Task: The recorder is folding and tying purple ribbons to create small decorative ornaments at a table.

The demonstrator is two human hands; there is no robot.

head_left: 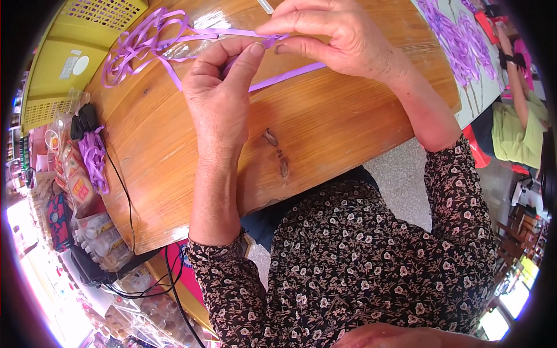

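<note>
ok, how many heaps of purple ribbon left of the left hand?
2: a loose tangle on the wooden table, up and left of the left hand, and a tighter bunch at the table's left edge. More could be hidden in the clutter there.

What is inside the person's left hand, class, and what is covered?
Purple ribbon shows at the tips of the left hand's thumb and forefinger. The curled fingers cover the palm, so anything held there cannot be made out.
</note>
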